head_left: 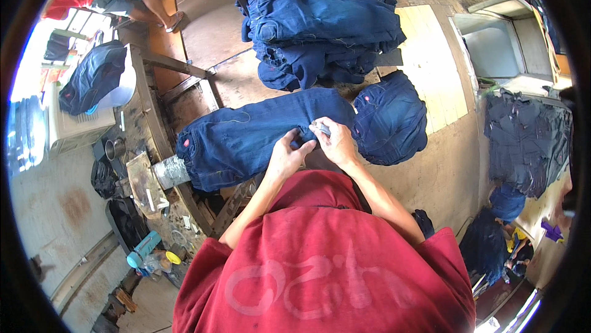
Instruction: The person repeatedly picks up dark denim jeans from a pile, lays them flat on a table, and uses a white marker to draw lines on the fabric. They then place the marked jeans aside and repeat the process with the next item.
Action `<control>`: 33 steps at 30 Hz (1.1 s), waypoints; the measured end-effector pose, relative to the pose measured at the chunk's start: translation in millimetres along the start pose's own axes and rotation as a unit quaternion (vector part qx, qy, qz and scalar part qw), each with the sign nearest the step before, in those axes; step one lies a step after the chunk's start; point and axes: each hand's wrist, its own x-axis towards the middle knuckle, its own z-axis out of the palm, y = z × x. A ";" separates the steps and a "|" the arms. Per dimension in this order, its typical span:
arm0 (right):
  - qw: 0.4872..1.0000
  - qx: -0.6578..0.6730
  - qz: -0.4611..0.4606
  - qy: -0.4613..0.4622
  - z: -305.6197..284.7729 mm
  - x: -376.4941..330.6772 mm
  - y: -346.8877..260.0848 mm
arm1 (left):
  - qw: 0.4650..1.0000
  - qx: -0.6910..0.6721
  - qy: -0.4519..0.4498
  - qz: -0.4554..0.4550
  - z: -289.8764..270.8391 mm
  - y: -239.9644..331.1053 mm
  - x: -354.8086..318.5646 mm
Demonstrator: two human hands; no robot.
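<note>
A pair of dark blue jeans (pixel 246 133) lies stretched in front of me, pulled over a pale, round-ended form (pixel 170 172) that sticks out at the left. My left hand (pixel 288 156) rests on the denim, thumb and forefinger spread around a dark crease or hole. Close beside it, my right hand (pixel 337 144) grips a small pale grey stick-like tool (pixel 321 128) against the cloth; its exact kind is too small to tell. To the right of the jeans sits a bunched denim garment (pixel 391 117), touching their end.
Beyond the jeans rises a stack of folded jeans (pixel 320 19). A wooden bench (pixel 151 108) runs along the left, with a metal cup (pixel 114 148) and a turquoise bottle (pixel 143 248) near it. Dark garments (pixel 526 136) lie at right. Another person's leg (pixel 157 10) shows far left.
</note>
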 end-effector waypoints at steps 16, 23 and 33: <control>0.995 -0.030 0.043 -0.079 -12.2 -4.2 -9.2 | 0.948 -0.296 0.001 -0.117 8.4 -25.7 -3.6; 0.984 0.079 0.100 -0.122 -15.6 -3.6 -2.3 | 0.949 -0.264 -0.077 -0.153 -11.1 -22.9 -8.5; 0.979 0.095 0.127 -0.130 -11.7 -5.6 0.5 | 0.942 -0.284 -0.046 -0.175 -13.1 -37.3 -14.1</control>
